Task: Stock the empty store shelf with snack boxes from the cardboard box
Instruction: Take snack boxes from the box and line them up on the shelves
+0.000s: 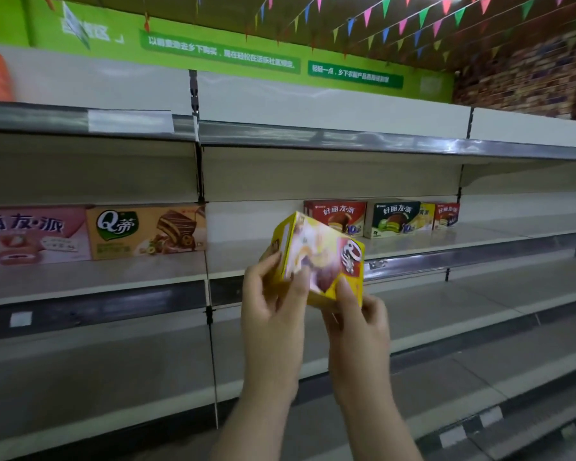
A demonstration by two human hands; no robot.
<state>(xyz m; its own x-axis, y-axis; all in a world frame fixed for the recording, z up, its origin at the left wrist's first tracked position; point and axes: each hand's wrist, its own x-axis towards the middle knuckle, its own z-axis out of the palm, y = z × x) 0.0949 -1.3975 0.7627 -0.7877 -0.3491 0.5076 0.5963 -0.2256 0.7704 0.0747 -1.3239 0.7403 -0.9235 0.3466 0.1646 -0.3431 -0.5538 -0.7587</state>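
Observation:
A yellow snack box (323, 254) is held tilted in front of the middle shelf (253, 261), its long side leaning to the upper left. My left hand (273, 297) grips its lower left side. My right hand (356, 314) holds its bottom right corner from below. On that shelf stand a pink box (30, 234) and a tan box (147, 231) at the left. A red box (336, 217), a dark green box (393, 217) and a small red box (446, 215) stand at the right. The cardboard box is out of view.
A shelf (313, 138) runs above with a grey price rail, and several bare shelves step down below toward the lower right. A yellow box (426, 214) sits between the green and small red ones. Coloured pennants hang from the ceiling; a brick wall is at far right.

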